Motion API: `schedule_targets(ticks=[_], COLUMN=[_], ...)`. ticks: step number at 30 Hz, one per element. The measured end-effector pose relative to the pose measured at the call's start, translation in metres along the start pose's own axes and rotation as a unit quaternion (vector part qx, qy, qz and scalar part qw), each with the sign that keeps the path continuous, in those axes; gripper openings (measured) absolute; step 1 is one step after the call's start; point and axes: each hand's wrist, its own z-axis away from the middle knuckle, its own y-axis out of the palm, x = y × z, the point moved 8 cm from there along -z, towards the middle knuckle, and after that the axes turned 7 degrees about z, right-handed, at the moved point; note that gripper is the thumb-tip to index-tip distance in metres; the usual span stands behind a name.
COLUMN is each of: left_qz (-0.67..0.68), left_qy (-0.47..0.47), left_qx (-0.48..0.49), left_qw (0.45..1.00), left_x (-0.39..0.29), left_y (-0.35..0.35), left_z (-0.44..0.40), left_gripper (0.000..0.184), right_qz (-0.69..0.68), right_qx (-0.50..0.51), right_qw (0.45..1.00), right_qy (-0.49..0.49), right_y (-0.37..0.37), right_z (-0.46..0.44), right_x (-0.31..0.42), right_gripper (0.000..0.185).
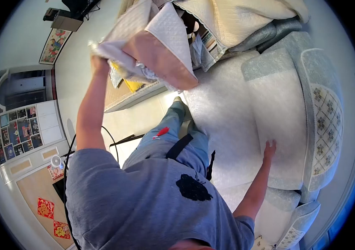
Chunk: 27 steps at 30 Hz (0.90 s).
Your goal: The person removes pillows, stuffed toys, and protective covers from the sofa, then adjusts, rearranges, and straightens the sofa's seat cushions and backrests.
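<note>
My left hand point(98, 63) is raised at the upper left, its fingers closed on the edge of a quilted cover point(171, 31) with a pinkish underside. The cover hangs in folds from this hand toward the grey sofa point(231, 112), and part of it is blurred. My right hand point(270, 146) rests on the pale sofa seat near the backrest, fingers apart, with nothing in it. Beneath the lifted cover, a yellow item point(133, 86) shows on a low beige-sided piece of furniture point(133, 96).
A cream quilted cover point(244, 18) lies bunched over the far sofa end, beside a patterned cloth point(211, 45). The patterned sofa back point(325, 129) runs down the right. Shelves point(19, 131) and a small fan point(56, 161) stand left. A black cable hangs near my left arm.
</note>
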Motion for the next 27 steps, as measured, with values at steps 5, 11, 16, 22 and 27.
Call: schedule_targets(ticks=[5, 11, 16, 22, 27], left_qz=[0.114, 0.102, 0.040, 0.052, 0.134], left_qy=[0.080, 0.225, 0.267, 0.253, 0.257], left_qx=[-0.080, -0.194, -0.338, -0.416, -0.412], left_qw=[0.987, 0.949, 0.902, 0.872, 0.864], left_x=[-0.102, -0.175, -0.202, -0.205, -0.204], left_y=[-0.071, -0.153, -0.150, -0.184, -0.241], left_z=[-0.036, -0.058, -0.029, -0.038, -0.071], left_gripper=[0.028, 0.038, 0.034, 0.033, 0.033], right_qz=[-0.144, -0.110, -0.122, -0.157, -0.136], right_qx=[0.153, 0.194, 0.209, 0.210, 0.194], right_qw=[0.976, 0.971, 0.963, 0.956, 0.961], right_qy=[0.047, -0.086, -0.116, -0.131, -0.139], right_y=[0.068, 0.095, 0.104, 0.100, 0.113], right_z=[-0.004, 0.011, 0.032, 0.055, 0.078], right_x=[0.011, 0.100, 0.173, 0.246, 0.316], right_gripper=[0.047, 0.042, 0.040, 0.039, 0.039])
